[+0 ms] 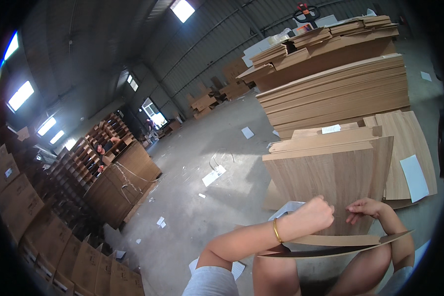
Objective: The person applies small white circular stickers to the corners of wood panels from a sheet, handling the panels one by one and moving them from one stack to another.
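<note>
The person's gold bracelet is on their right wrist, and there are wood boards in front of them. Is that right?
Not quite: the head view shows the gold bracelet on the left wrist. The wood boards are in front, as you said.

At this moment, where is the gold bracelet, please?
In the head view, the gold bracelet is in the lower part, right of centre, around the left wrist, just behind the left hand.

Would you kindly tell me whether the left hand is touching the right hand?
Apart: in the head view, the wooden board shows between the left hand and the right hand.
</note>
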Demonstrator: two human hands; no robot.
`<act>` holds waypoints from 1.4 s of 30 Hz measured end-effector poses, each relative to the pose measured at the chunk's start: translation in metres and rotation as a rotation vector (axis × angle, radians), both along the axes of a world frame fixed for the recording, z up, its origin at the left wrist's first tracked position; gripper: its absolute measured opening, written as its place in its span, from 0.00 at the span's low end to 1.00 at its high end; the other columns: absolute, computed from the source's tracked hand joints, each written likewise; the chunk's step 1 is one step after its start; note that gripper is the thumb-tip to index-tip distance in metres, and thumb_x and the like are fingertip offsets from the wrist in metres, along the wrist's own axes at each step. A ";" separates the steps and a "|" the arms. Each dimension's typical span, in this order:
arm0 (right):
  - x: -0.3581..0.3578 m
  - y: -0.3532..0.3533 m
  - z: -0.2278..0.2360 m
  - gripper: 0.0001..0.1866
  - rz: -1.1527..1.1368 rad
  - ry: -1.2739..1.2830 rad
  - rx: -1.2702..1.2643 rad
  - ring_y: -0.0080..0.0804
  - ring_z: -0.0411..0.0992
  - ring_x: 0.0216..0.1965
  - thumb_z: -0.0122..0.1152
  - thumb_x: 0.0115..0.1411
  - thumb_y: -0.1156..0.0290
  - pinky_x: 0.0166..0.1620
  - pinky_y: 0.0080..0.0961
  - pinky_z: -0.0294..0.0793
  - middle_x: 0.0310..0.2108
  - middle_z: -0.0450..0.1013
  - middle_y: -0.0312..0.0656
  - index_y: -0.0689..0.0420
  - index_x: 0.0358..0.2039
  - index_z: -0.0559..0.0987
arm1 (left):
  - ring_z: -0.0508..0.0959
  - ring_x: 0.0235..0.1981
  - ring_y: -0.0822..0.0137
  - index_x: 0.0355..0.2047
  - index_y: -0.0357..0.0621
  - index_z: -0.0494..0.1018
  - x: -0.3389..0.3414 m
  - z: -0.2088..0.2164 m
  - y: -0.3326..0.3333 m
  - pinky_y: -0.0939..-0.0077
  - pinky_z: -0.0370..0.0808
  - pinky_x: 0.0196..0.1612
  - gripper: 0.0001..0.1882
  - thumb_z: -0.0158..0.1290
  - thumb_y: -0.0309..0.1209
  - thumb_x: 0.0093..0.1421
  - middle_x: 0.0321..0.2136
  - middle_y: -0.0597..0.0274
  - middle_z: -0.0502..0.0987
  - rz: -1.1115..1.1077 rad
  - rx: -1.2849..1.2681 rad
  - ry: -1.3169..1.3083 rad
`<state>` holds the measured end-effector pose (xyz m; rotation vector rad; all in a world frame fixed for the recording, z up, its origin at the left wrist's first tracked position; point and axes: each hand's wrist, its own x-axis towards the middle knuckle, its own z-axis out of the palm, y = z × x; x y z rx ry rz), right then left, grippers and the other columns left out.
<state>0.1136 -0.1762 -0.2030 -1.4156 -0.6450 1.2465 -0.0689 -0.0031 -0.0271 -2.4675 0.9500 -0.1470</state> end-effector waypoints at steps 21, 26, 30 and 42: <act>0.005 -0.008 -0.012 0.20 0.016 -0.046 -0.039 0.36 0.75 0.30 0.52 0.58 0.64 0.33 0.21 0.73 0.31 0.74 0.53 0.65 0.46 0.68 | 0.74 0.21 0.69 0.12 0.51 0.72 0.000 -0.019 -0.004 0.76 0.63 0.24 0.05 0.51 0.33 0.41 0.15 0.67 0.71 -0.054 -0.066 -0.064; -0.005 -0.009 -0.004 0.16 -0.013 -0.058 -0.011 0.36 0.74 0.25 0.50 0.59 0.65 0.32 0.26 0.76 0.26 0.74 0.48 0.69 0.38 0.72 | 0.75 0.20 0.69 0.12 0.54 0.72 0.001 -0.017 -0.007 0.75 0.63 0.24 0.07 0.49 0.34 0.44 0.13 0.70 0.72 -0.061 -0.077 -0.104; -0.002 -0.008 -0.009 0.16 -0.033 -0.073 -0.036 0.33 0.74 0.25 0.50 0.59 0.65 0.30 0.23 0.76 0.26 0.74 0.46 0.67 0.36 0.73 | 0.75 0.21 0.69 0.14 0.54 0.73 0.001 -0.022 -0.004 0.74 0.62 0.25 0.07 0.50 0.35 0.45 0.14 0.71 0.73 -0.076 -0.123 -0.133; -0.004 -0.012 -0.004 0.16 -0.064 -0.128 -0.043 0.28 0.74 0.25 0.53 0.57 0.65 0.29 0.20 0.74 0.28 0.74 0.41 0.65 0.38 0.74 | 0.74 0.22 0.70 0.15 0.55 0.74 0.004 -0.031 -0.009 0.73 0.62 0.25 0.07 0.49 0.35 0.46 0.16 0.73 0.73 -0.077 -0.074 -0.103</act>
